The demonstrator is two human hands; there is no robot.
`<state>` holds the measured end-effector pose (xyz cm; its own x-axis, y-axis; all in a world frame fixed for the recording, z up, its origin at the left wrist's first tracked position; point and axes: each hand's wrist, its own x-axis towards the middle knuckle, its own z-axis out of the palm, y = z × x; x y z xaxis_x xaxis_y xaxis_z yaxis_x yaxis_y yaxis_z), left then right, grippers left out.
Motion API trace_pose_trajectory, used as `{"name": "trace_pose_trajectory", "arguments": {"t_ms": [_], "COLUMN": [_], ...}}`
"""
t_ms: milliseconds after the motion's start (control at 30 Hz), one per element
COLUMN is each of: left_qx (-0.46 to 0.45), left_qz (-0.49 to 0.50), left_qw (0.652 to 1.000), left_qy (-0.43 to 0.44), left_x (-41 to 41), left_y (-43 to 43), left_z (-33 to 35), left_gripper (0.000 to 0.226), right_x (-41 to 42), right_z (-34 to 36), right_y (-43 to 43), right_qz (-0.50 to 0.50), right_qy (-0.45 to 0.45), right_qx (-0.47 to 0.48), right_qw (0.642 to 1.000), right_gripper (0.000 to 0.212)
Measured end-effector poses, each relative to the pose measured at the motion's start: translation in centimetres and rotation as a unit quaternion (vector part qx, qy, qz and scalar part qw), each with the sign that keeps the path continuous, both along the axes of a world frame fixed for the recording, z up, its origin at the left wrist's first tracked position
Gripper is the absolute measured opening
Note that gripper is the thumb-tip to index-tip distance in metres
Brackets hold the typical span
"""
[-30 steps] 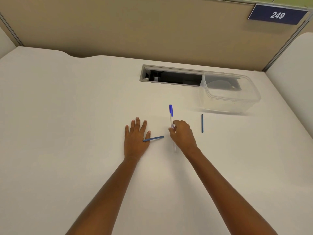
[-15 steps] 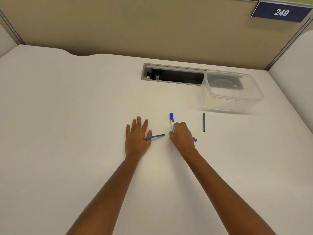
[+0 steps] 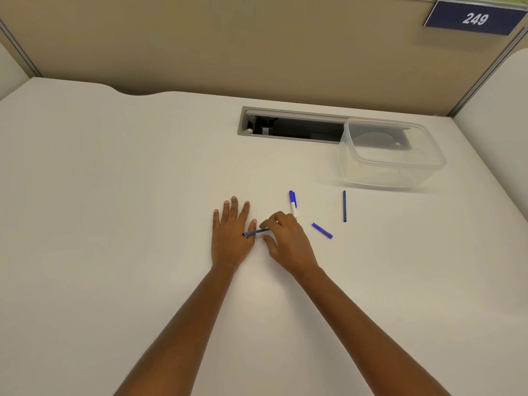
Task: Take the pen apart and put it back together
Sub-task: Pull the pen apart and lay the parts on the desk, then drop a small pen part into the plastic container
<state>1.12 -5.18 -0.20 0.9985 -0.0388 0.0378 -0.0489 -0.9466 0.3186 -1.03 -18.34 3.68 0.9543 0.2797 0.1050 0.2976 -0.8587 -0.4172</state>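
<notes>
The pen lies in pieces on the white desk. My left hand [image 3: 231,232] rests flat, palm down. A thin dark blue rod [image 3: 255,232] lies across its thumb. My right hand [image 3: 288,244] has its fingers curled over the rod's right end, index finger on top and thumb just below. Behind that hand lies the white barrel with its blue cap [image 3: 292,202], its near end hidden by the knuckles. A short blue piece [image 3: 322,230] lies to the right. Further right lies a second dark blue rod [image 3: 344,206].
A clear plastic container [image 3: 391,167] stands at the back right, partly over a cable slot [image 3: 285,127] cut into the desk. A beige partition with a "249" sign [image 3: 474,18] closes the far side. White side panels flank the desk.
My right hand let go of the white barrel and moved left onto the rod over my left thumb. The short blue piece now lies uncovered to the right. My left hand stayed still.
</notes>
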Motion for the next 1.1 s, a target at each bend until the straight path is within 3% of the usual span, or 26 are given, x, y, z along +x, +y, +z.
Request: {"name": "trace_pose_trajectory", "arguments": {"t_ms": [333, 633, 967, 1100], "left_qx": [-0.009, 0.011, 0.003, 0.007], "left_qz": [-0.006, 0.010, -0.012, -0.010], "left_qw": [1.000, 1.000, 1.000, 1.000], "left_qy": [0.000, -0.017, 0.010, 0.003], "left_x": [-0.1, 0.8, 3.9, 4.9], "left_y": [0.1, -1.3, -5.2, -6.0], "left_z": [0.1, 0.2, 0.5, 0.4], "left_gripper": [0.054, 0.049, 0.049, 0.049], "right_x": [0.2, 2.5, 8.5, 11.7], "right_z": [0.2, 4.2, 9.7, 10.3], "right_y": [-0.2, -5.7, -15.2, -18.8], "right_qz": [0.000, -0.051, -0.106, -0.129], "right_qy": [-0.032, -0.132, -0.213, -0.192], "right_qx": [0.037, 0.052, -0.026, -0.093], "right_qw": [0.999, 0.989, 0.971, 0.968], "right_gripper": [0.021, 0.008, 0.013, 0.014]}}
